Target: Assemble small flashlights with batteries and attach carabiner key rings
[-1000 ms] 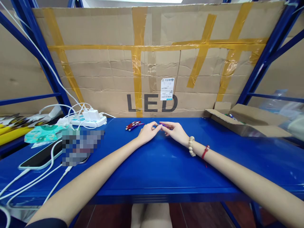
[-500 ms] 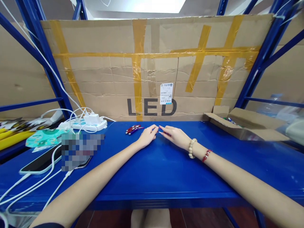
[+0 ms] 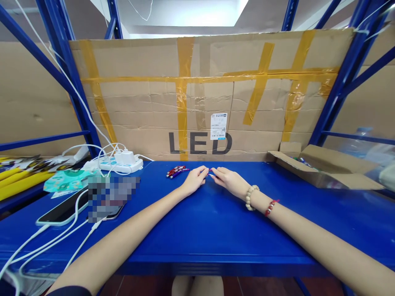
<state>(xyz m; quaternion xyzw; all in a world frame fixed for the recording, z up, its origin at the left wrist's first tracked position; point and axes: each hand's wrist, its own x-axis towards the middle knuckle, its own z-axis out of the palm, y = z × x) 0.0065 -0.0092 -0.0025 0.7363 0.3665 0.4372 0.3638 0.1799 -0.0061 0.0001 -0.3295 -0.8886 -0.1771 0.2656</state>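
Note:
Near the back middle of the blue tabletop (image 3: 191, 230), my two hands meet almost fingertip to fingertip. My left hand (image 3: 195, 180) is closed, its fingertips pinched at the small gap between the hands. From the right, my right hand (image 3: 230, 181) pinches a small, slender purple pen-like piece (image 3: 210, 172); most of it is hidden by fingers. What the left fingertips grip is too small to make out. Just left of my left hand lies a little pile of shiny red and purple pen-like pieces (image 3: 177, 171). A beaded bracelet (image 3: 249, 198) circles my right wrist.
An open cardboard box (image 3: 327, 174) with small items stands at the back right. On the left are a phone (image 3: 63, 209), white charging cables, a power strip (image 3: 123, 166) and a green packet (image 3: 69, 180). A tall cardboard sheet (image 3: 138, 119) closes off the back.
The whole view has shifted slightly down and to the right. My hands stay together in nearly the same pose, with the purple piece between the fingertips turned a little.

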